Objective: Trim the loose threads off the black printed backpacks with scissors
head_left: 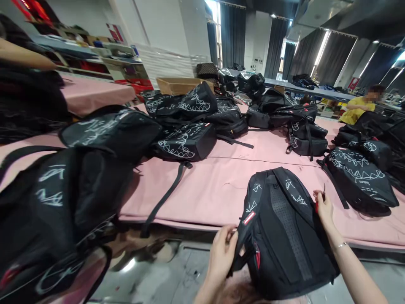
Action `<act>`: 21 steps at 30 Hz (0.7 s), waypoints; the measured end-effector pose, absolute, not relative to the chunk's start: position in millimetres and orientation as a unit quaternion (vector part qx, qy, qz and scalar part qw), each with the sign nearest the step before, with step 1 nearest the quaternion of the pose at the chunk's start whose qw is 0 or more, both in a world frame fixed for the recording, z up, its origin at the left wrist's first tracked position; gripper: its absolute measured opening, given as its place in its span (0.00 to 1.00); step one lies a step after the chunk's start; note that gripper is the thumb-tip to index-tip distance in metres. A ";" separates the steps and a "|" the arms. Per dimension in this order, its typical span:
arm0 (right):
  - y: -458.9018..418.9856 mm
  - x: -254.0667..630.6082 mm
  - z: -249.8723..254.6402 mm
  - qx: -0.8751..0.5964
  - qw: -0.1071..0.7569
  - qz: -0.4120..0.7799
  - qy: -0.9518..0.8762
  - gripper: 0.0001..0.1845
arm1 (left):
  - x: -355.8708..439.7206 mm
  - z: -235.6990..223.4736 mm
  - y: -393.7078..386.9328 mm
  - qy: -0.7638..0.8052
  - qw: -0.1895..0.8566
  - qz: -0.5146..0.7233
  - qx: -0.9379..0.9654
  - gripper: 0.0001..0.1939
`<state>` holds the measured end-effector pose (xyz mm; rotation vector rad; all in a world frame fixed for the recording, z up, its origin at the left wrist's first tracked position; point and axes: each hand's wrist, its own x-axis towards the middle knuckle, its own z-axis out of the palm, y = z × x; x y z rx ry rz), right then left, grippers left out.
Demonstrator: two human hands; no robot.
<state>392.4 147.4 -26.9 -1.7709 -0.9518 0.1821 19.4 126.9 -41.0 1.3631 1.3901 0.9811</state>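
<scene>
A black backpack point(286, 228) with white scribbled markings on its shoulder straps lies back panel up in front of me, its lower end over the table's front edge. My left hand point(223, 249) has its fingers closed on the left shoulder strap point(249, 211), just below a small red label. At the backpack's right side is my right hand point(324, 209), closed around small thread snips point(324, 193). Their dark pointed tip sticks up past the fingers, and a bit of red shows beside the palm. The palm side of the right hand is partly hidden.
The table has a pink cover point(202, 190). More black backpacks with white scribbles lie about: a large one point(91, 185) at left, one point(360, 177) at right, several behind. A cardboard box point(175, 85) stands farther back. People are at far left and right point(360, 105).
</scene>
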 end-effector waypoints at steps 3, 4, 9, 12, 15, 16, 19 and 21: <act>142.8 362.5 -14.6 -0.723 0.506 0.127 -0.454 0.25 | 29.8 -56.4 158.2 0.562 0.557 0.398 0.465 0.23; 140.0 350.6 -11.2 -0.716 0.490 0.144 -0.476 0.22 | 34.6 -61.5 163.7 0.549 0.589 0.387 0.450 0.24; 128.4 295.4 -6.9 -0.664 0.362 0.218 -0.617 0.14 | 50.1 -62.0 155.4 0.462 0.686 0.371 0.423 0.26; 138.9 281.0 -9.3 -0.596 0.334 0.203 -0.701 0.12 | 46.9 -50.1 143.2 0.368 0.763 0.391 0.359 0.24; 161.5 278.9 -11.0 -0.523 0.346 0.181 -0.758 0.10 | 39.5 -43.8 138.3 0.328 0.801 0.407 0.293 0.18; 169.4 278.8 -11.2 -0.505 0.345 0.184 -0.769 0.10 | 37.1 -43.3 138.1 0.326 0.806 0.406 0.283 0.17; 188.3 276.4 -11.7 -0.473 0.330 0.207 -0.790 0.10 | 31.2 -44.2 139.6 0.315 0.813 0.401 0.280 0.18; 196.9 272.9 -11.9 -0.451 0.319 0.222 -0.803 0.10 | 28.6 -44.8 141.1 0.311 0.813 0.401 0.286 0.20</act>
